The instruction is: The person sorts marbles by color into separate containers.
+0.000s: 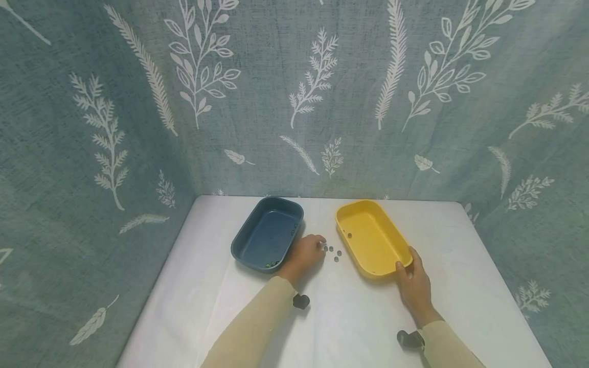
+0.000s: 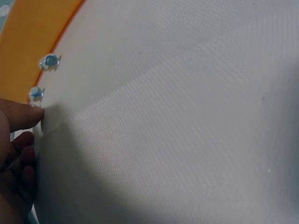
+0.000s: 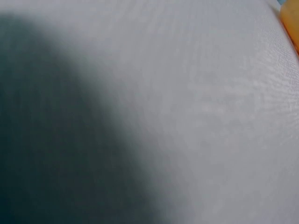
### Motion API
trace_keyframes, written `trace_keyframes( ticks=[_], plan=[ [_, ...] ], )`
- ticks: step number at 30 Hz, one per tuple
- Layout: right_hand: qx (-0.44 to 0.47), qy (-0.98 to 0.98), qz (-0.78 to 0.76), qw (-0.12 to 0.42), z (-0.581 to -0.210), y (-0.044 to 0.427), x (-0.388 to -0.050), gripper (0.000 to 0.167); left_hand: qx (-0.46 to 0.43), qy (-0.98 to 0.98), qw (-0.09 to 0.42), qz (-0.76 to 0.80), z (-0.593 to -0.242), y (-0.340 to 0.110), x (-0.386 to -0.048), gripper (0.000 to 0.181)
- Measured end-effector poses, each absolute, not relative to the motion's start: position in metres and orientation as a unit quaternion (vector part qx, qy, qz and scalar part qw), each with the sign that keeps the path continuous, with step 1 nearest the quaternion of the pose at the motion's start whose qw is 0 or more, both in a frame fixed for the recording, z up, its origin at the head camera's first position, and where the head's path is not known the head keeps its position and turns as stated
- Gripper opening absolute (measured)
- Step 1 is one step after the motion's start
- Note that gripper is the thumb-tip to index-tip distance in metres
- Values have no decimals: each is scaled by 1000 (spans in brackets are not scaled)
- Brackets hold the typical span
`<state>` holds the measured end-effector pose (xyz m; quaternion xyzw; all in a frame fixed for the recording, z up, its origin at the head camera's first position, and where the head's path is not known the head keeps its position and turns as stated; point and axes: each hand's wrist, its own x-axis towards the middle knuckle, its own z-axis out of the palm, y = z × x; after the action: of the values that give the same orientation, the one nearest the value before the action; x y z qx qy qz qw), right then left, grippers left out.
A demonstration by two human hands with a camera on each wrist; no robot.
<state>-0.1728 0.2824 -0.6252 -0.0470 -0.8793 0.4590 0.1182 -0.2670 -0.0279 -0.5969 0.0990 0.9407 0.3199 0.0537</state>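
In the head view, my left hand is low over the table beside a few clear glass marbles, its fingers bent loosely toward them. The left wrist view shows a fingertip close to a marble, with a gap to the curled fingers below; whether it touches one is hard to tell. My right hand grips the near right corner of a yellow tray, thumb at the front and fingers along the side. One marble lies inside that tray. The right wrist view misses the hand.
Left of my left forearm stands a dark blue tray, with green marbles in its near corner and small dark ones along its right side. A white-covered table bears everything. Leaf-patterned curtains hang behind and at both sides.
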Motion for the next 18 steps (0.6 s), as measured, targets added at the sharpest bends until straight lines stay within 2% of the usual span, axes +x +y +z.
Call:
trace_keyframes(
  ticks=[8,18],
  plan=[
    [-54,-882,454,114,-625,283,-173,66,76,940,67,326,-599,-23,-266,13],
    [-56,-883,451,115,-625,283,-173,66,90,940,47,325,-598,-25,-261,12]
  ],
)
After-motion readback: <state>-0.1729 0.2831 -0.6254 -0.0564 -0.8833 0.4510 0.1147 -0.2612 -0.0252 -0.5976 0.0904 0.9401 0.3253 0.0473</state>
